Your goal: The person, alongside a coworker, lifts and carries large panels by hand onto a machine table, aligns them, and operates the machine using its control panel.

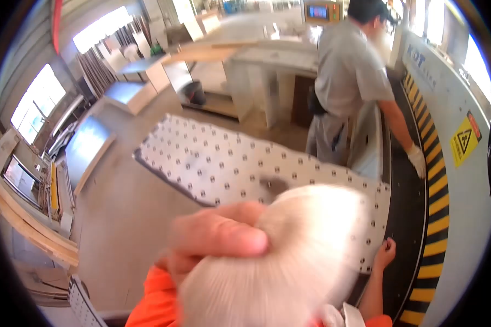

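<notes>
White glove-like fabric (308,245) hangs unworn, pinched by the left hand (210,240); the bare right hand (385,253), four o'clock, shows no clear grip.

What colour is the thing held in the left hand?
The held thing is creamy white; it shows best in the head view, the only one.

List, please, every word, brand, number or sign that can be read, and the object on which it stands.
"KDT": on the grey machine at right; the characters beside it are too blurred.
Yellow warning sign on that machine: a triangle symbol shows; the lettering is too small to read.
Screen at the top: too blurred to read.
</notes>
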{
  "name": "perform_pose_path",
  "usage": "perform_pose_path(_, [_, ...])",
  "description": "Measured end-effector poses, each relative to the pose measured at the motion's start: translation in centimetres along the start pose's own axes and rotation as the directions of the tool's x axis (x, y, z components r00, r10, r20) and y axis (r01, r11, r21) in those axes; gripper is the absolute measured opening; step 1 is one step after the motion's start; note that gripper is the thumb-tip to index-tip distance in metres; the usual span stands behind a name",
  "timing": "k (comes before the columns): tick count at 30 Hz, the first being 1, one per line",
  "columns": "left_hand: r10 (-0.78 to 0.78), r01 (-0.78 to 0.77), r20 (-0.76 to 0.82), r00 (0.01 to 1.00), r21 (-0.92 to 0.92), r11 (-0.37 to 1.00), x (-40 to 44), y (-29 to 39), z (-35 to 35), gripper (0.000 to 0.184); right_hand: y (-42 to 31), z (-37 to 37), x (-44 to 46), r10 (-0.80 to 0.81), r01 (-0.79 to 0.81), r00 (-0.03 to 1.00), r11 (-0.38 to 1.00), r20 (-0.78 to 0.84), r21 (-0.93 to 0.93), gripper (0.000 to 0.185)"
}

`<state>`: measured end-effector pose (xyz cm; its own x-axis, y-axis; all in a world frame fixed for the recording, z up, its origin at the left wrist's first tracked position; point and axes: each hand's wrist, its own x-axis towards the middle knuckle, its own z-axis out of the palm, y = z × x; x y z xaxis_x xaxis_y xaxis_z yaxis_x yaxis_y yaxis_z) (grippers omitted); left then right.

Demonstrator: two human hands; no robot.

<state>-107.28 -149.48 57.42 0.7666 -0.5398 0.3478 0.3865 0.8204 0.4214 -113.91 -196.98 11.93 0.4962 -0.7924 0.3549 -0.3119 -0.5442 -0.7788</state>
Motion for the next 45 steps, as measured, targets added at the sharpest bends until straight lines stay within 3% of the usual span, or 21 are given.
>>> perform_pose_path(4, [0.182,-0.176,0.388,0.904,-0.053,0.983,-0.7,-6.2,1.1,0.031,0.1,-0.4,-0.1,0.044,-0.043,0.998,0.999,0.039,-0.015,0.022])
perform_pose_path(7, [0.208,-0.202,0.477,0.854,-0.064,0.977,-0.7,-8.9,0.8,0.029,-1.4,-0.6,-0.3,0.041,-0.041,0.999,0.999,0.019,-0.022,0.023])
perform_pose_path(22, [0.200,-0.137,0.490,0.849,-0.163,0.977,-1.4,-11.6,0.8,0.022,-2.4,-1.0,-0.3,0.036,-0.036,0.999,0.999,0.012,0.026,0.020])
perform_pose_path(27, [0.194,-0.164,0.489,0.850,-0.104,0.981,-1.3,-11.1,0.3,0.020,-2.4,-0.6,-0.3,0.011,-0.011,1.000,1.000,-0.001,-0.002,0.019])
perform_pose_path(30, [0.179,-0.244,0.509,0.842,0.064,0.968,-1.4,-10.6,-0.5,0.019,-2.3,-0.9,-0.5,0.030,-0.030,0.999,0.999,-0.024,0.024,0.020])
perform_pose_path(33, [0.201,-0.153,0.526,0.826,-0.133,0.979,-0.9,-10.8,0.2,0.018,-2.2,-1.0,-0.4,0.020,-0.020,1.000,1.000,-0.021,0.009,0.019])
perform_pose_path(45, [0.201,-0.135,0.503,0.841,-0.166,0.977,-1.2,-11.3,0.0,0.018,-1.8,-0.5,-0.4,0.035,-0.035,0.999,0.999,-0.014,0.007,0.018])
